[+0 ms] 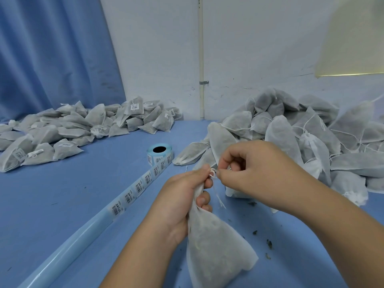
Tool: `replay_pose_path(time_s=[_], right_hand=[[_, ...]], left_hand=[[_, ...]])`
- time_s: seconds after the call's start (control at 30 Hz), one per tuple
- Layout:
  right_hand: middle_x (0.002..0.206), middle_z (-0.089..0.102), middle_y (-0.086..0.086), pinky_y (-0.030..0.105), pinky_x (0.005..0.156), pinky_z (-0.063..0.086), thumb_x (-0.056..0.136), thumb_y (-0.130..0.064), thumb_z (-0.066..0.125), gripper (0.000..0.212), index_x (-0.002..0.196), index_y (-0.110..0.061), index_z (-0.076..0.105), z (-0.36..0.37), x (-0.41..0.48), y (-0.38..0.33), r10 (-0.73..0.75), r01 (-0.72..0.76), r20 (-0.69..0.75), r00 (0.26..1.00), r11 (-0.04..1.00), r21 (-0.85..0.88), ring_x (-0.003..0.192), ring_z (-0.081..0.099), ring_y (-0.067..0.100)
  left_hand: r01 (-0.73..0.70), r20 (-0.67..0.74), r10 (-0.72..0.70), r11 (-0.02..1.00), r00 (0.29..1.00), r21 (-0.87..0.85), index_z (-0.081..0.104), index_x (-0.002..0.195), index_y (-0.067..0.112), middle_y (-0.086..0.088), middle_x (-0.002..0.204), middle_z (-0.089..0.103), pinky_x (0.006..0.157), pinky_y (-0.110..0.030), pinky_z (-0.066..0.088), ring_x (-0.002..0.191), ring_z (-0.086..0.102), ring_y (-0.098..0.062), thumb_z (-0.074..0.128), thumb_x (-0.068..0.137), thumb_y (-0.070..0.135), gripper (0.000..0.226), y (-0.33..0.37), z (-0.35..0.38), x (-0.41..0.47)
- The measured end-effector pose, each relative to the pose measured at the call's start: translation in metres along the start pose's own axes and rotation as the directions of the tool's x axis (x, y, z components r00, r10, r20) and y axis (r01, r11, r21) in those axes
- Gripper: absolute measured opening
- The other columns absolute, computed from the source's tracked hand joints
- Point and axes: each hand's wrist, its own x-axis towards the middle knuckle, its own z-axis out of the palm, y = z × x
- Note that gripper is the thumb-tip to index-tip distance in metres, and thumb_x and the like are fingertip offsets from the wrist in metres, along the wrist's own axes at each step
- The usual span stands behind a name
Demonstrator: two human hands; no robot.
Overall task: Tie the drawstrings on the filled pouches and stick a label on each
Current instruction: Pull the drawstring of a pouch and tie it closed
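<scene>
A filled white mesh pouch [216, 252] hangs in front of me, its gathered neck gripped by my left hand [182, 196]. My right hand [251, 167] pinches the white drawstring [213, 173] right at the neck, where a small loop shows between the fingertips. A loose string end [219, 198] dangles below. A roll of barcode labels [159, 153] stands on the blue table beyond my hands, and its strip [133, 192] trails toward the lower left.
A heap of untied pouches [301, 132] fills the right side. A spread of labelled pouches [68, 129] lies at the far left by a blue curtain [52, 55]. Dark crumbs [269, 244] are scattered on the table [62, 194] at the lower right.
</scene>
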Motion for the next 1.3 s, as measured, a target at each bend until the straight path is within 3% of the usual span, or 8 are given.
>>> replay_pose_path(time_s=[0.13, 0.57, 0.7, 0.8, 1.1, 1.3], right_hand=[[0.043, 0.047, -0.011, 0.015, 0.041, 0.033, 0.077, -0.029, 0.068, 0.016, 0.064, -0.02, 0.065, 0.004, -0.002, -0.004, 0.021, -0.022, 0.046, 0.999, 1.0, 0.016, 0.041, 0.042, 0.003], [0.041, 0.047, -0.015, 0.01, 0.043, 0.034, 0.079, -0.021, 0.069, 0.017, 0.063, -0.018, 0.064, 0.005, 0.001, 0.003, 0.077, -0.077, 0.014, 0.997, 0.997, 0.01, 0.042, 0.044, 0.0], [0.047, 0.049, -0.013, 0.014, 0.048, 0.037, 0.077, -0.022, 0.069, 0.012, 0.068, -0.014, 0.066, 0.001, 0.002, 0.005, 0.117, -0.127, 0.074, 0.99, 0.98, 0.156, 0.047, 0.044, 0.001], [0.052, 0.053, -0.009, 0.015, 0.047, 0.039, 0.076, -0.017, 0.069, 0.009, 0.069, -0.011, 0.067, -0.006, 0.003, 0.006, 0.133, -0.175, 0.139, 0.981, 0.916, 0.36, 0.051, 0.051, 0.004], [0.055, 0.046, -0.001, 0.02, 0.043, 0.034, 0.077, -0.003, 0.066, 0.02, 0.061, -0.014, 0.062, -0.019, 0.007, 0.017, 0.153, -0.253, 0.202, 0.967, 0.634, 0.731, 0.05, 0.045, 0.012], [0.052, 0.036, -0.002, 0.02, 0.042, 0.027, 0.066, -0.009, 0.061, 0.02, 0.05, -0.017, 0.052, -0.023, 0.009, 0.023, 0.106, -0.265, 0.244, 0.964, 0.46, 0.847, 0.048, 0.037, 0.012]], left_hand=[[-0.038, -0.012, 0.038, 0.999, 0.999, 0.035, 0.051, 0.067, 0.011, 0.006, 0.043, 0.043, 0.036, -0.018, 0.032, 0.036, 0.031, -0.009, 0.06, 0.093, 0.025, 0.031, -0.001, 0.001, -0.001], [-0.155, -0.016, 0.159, 0.979, 0.987, 0.135, 0.06, 0.053, 0.018, 0.005, 0.052, 0.048, 0.04, -0.02, 0.033, 0.038, 0.033, -0.009, 0.065, 0.09, 0.022, 0.037, -0.005, 0.0, 0.002], [-0.176, -0.006, 0.179, 0.973, 0.984, 0.148, 0.062, 0.056, 0.017, 0.002, 0.059, 0.049, 0.041, -0.021, 0.033, 0.039, 0.033, -0.009, 0.067, 0.087, 0.024, 0.032, -0.006, -0.001, 0.003], [-0.191, 0.023, 0.19, 0.969, 0.982, 0.16, 0.063, 0.061, 0.015, 0.0, 0.063, 0.05, 0.042, -0.022, 0.033, 0.04, 0.034, -0.01, 0.068, 0.086, 0.025, 0.027, -0.007, -0.003, 0.002], [-0.246, 0.064, 0.239, 0.952, 0.969, 0.181, 0.071, 0.061, 0.021, 0.001, 0.065, 0.049, 0.043, -0.022, 0.033, 0.041, 0.033, -0.009, 0.071, 0.066, 0.036, 0.016, -0.005, -0.005, 0.002], [-0.265, 0.021, 0.268, 0.932, 0.963, 0.249, 0.07, 0.058, 0.023, 0.001, 0.066, 0.046, 0.047, -0.023, 0.03, 0.043, 0.03, -0.009, 0.062, 0.091, 0.024, 0.034, -0.007, -0.006, 0.004]])
